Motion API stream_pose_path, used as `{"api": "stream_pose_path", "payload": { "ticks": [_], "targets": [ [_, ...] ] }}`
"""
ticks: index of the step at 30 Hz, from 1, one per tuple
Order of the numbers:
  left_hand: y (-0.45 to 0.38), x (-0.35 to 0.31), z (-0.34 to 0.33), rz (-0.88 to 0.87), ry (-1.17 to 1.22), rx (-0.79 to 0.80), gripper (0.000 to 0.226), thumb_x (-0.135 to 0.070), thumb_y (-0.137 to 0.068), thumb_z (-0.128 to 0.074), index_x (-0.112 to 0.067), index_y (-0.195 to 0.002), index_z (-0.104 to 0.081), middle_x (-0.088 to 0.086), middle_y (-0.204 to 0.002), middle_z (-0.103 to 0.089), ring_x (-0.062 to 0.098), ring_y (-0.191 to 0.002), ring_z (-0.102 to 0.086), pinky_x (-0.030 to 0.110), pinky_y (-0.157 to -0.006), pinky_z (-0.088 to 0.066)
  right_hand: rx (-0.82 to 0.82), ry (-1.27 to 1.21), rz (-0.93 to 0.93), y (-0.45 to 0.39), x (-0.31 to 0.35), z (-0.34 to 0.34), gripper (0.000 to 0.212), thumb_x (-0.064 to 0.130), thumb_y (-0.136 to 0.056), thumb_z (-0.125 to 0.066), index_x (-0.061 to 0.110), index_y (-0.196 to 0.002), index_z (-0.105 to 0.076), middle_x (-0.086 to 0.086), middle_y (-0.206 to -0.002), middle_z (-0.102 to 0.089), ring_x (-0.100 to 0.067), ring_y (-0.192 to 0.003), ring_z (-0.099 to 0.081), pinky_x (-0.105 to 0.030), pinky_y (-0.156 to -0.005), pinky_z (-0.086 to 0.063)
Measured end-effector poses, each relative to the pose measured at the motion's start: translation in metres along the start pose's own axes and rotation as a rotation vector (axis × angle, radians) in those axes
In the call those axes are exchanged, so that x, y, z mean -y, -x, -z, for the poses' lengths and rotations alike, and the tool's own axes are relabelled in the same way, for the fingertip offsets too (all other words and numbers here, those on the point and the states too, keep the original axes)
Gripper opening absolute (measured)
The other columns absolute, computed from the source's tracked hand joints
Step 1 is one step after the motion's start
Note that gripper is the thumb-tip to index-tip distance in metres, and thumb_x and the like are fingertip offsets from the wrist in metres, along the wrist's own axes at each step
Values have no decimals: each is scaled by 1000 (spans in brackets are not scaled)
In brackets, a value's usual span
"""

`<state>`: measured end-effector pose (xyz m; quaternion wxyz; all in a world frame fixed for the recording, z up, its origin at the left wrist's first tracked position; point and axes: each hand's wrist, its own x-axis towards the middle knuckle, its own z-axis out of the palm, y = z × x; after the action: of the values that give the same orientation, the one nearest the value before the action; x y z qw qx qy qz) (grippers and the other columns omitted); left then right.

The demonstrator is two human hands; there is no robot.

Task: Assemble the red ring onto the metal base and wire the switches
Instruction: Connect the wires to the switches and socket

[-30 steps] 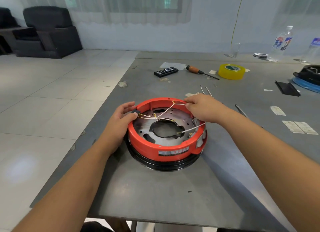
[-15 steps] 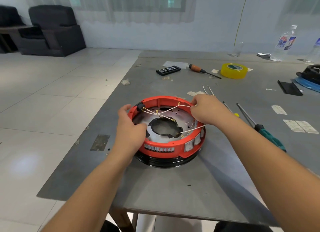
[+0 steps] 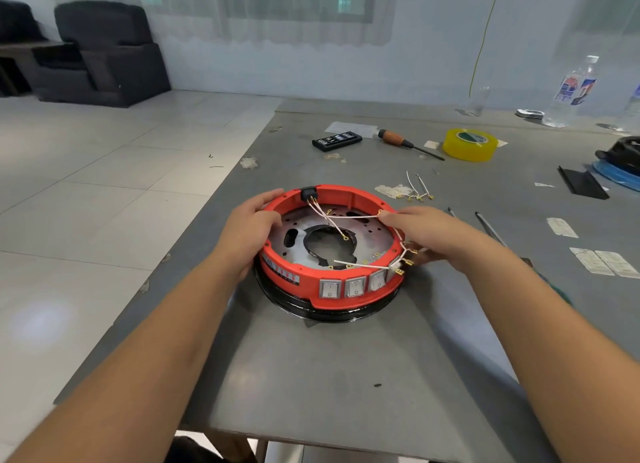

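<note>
Round red plastic ring (image 3: 294, 270) sat on shiny metal base plate (image 3: 367, 234), mid frame. My left hand (image 3: 247, 232) gripped ring. My right hand (image 3: 420, 235) pinched thin white wires (image 3: 353, 216). Three white switches (image 3: 353, 287) in; wiring unfinished, I judged.

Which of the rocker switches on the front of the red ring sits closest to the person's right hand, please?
The rightmost switch of the three on the red ring, beside the loose wire terminals. The right hand lies just past it; the other two sit further left.

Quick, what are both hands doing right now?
Left hand: holds the red ring at its left rim.
Right hand: pinches a white wire at the right rim.
</note>
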<state>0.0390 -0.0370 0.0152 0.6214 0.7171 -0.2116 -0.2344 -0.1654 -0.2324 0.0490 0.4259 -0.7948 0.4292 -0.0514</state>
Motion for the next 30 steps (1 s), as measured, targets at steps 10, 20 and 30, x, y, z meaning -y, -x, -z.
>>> {"api": "stream_pose_path", "payload": {
  "ticks": [10,20,30],
  "targets": [
    [-18,16,-1,-26,190,-37,73,-74,-73,-58,-16,-111,-78,15,-111,-78,38,-109,-73,60,-106,-51,-36,-143,89,-21,-9,-8,23,37,-94,-60,20,-100,-73,-7,-75,-63,-21,-55,-65,-28,-51,-56],
    [-6,16,-15,-23,517,-133,118,-89,-46,-81,-23,-137,-47,-3,-109,-78,15,-101,-76,47,-101,-57,-428,-96,316,-30,-4,-23,25,35,-94,-55,28,-73,-68,7,-61,-63,-14,-65,-58,-29,-56,-37],
    [3,24,-22,83,566,65,86,-41,-77,-85,-37,-150,-41,2,-120,-78,28,-108,-76,60,-94,-59,-460,-154,272,-28,-3,-34,21,36,-92,-57,21,-83,-70,-1,-71,-67,-13,-55,-65,-30,-48,-57]
  ]
}}
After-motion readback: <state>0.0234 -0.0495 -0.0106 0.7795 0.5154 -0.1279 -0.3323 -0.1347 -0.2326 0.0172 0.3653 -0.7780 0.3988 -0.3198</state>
